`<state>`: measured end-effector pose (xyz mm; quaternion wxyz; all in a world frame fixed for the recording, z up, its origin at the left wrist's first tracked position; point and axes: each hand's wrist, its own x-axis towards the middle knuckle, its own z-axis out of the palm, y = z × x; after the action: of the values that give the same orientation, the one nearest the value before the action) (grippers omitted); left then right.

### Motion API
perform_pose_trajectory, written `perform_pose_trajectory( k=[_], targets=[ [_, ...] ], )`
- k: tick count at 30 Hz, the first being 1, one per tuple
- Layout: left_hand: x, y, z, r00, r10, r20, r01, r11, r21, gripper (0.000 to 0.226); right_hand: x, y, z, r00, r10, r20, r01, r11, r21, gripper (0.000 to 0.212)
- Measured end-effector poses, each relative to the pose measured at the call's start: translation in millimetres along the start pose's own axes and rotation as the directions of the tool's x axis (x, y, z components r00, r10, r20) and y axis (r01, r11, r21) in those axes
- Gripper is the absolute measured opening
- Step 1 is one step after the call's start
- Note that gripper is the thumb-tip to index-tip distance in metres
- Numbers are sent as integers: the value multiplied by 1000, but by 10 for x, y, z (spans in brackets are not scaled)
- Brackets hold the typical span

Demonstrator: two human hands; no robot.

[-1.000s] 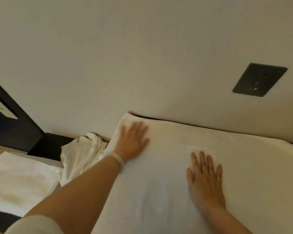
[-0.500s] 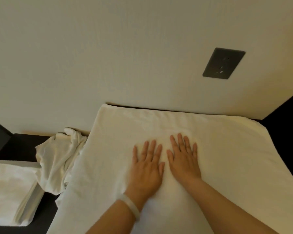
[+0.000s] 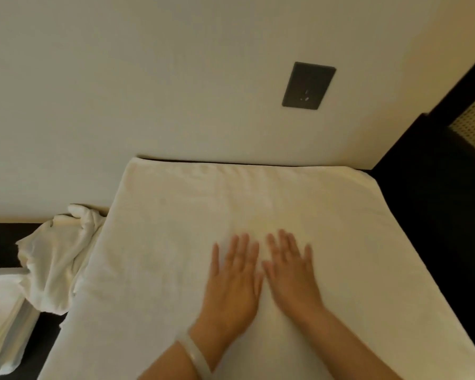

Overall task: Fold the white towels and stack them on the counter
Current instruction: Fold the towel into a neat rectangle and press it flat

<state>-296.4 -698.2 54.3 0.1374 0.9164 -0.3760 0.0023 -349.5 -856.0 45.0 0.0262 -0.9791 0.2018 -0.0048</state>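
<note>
A large white towel (image 3: 170,256) lay spread flat across the dark counter (image 3: 431,242), its far edge running along the foot of the pale wall (image 3: 148,91) and its near part running out of view at the bottom. Both of the person's hands rested palm down on the middle of it, side by side and nearly touching. The left hand (image 3: 232,286) had its fingers straight and slightly fanned, flat on the cloth, and the right hand (image 3: 292,275) lay the same way just beside it; both were somewhat blurred. A pale translucent bangle (image 3: 196,355) sat on the left wrist. To the left of the spread towel, touching its edge, a crumpled white towel (image 3: 58,259) lay in a loose heap on the counter. Farther left, at the frame's edge, sat a stack of folded white towels (image 3: 3,311), with the crumpled one draping partly over its corner. A dark outlet plate (image 3: 309,85) was set in the wall above the spread towel.
</note>
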Motion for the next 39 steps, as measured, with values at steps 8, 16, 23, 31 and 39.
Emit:
perform_pose_trajectory(
  k=[8,16,23,31,39],
  targets=[
    [-98,55,99,995,-70,65,66,996,63,57,-370,1536,-123,984,177,34,-178,983,48,69],
    [-352,185,31,964,-235,125,220,968,125,80,-695,1659,-438,901,394,181,-407,913,37,63],
    [-1247,110,-15,872,-479,104,442,860,254,71,-1118,1501,-309,954,101,284,-118,992,44,84],
    [-646,-142,-55,864,-487,124,459,865,202,77,-459,1569,-261,963,90,253,-110,992,68,69],
    [436,-587,-95,877,-447,176,425,893,148,68,687,1545,-269,947,127,295,-146,988,43,68]
  ],
)
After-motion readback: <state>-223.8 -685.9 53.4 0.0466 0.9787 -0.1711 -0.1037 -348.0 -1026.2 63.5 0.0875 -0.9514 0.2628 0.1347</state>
